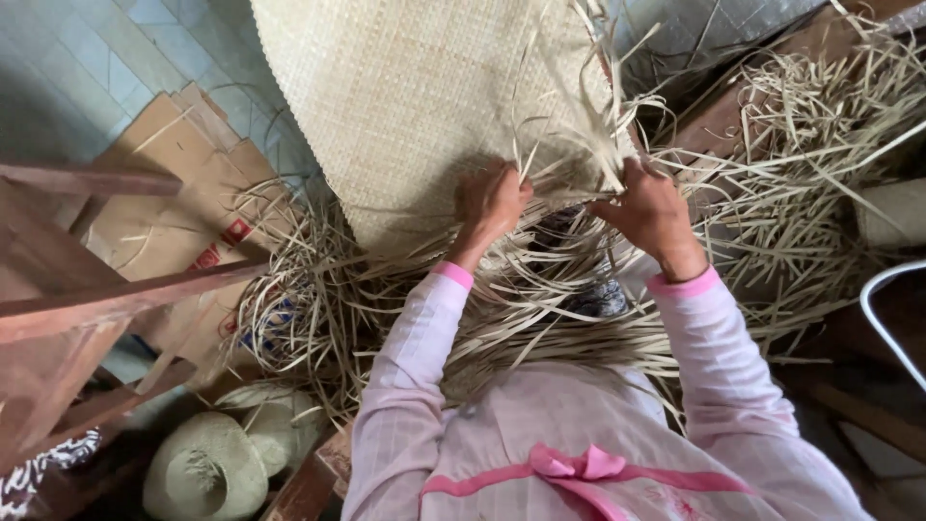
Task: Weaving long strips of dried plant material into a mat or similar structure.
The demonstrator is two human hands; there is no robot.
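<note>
A large pale woven straw mat (424,96) hangs down from the top middle of the head view. Loose straw strips (569,145) trail from its lower edge. My left hand (489,205) is closed on the mat's lower edge among the strips. My right hand (651,214) pinches a bunch of the loose strips at the mat's right corner. Both arms wear pink sleeves. More straw strands (540,309) spread over my lap beneath the hands.
A wooden frame (87,299) stands at the left, with flattened cardboard (174,203) behind it. Woven straw hats (207,473) lie at the lower left. A heap of loose straw (810,145) fills the right side. A white curved bar (883,309) shows at the right edge.
</note>
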